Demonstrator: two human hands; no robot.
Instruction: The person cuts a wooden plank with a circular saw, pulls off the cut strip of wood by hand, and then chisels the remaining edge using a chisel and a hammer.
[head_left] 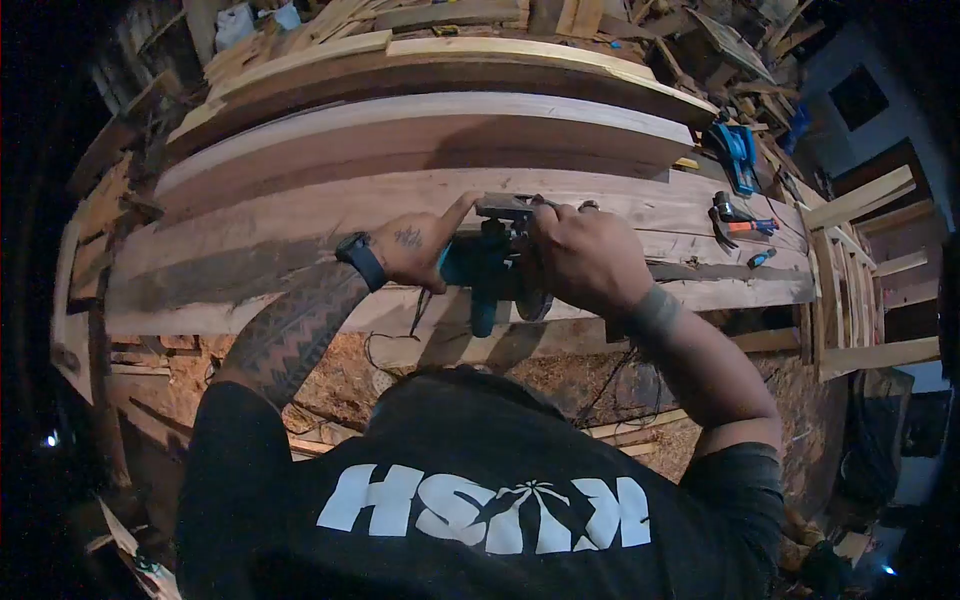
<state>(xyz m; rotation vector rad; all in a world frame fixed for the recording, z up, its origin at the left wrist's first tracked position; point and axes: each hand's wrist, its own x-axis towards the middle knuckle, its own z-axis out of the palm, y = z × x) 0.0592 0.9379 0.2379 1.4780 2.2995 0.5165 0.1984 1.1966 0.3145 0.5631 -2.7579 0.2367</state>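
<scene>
A dark teal power tool, which looks like a circular saw (486,268), is held tilted above the near part of the wooden bench. Its metal base plate (508,206) faces away from me, and a round disc-like part shows on its right side. My left hand (412,247) is closed around the teal body from the left, thumb reaching up to the plate. On the other side, my right hand (592,255) has its fingers curled at the plate and its fittings. Shadow hides the tool's details and the right fingertips.
Long thick planks (430,135) stand behind the bench top (280,222). At its right lie a claw hammer (740,226), a small blue-handled tool (761,258) and a blue power tool (737,158). A slatted wooden frame (850,290) stands right; sawdust and cords lie below.
</scene>
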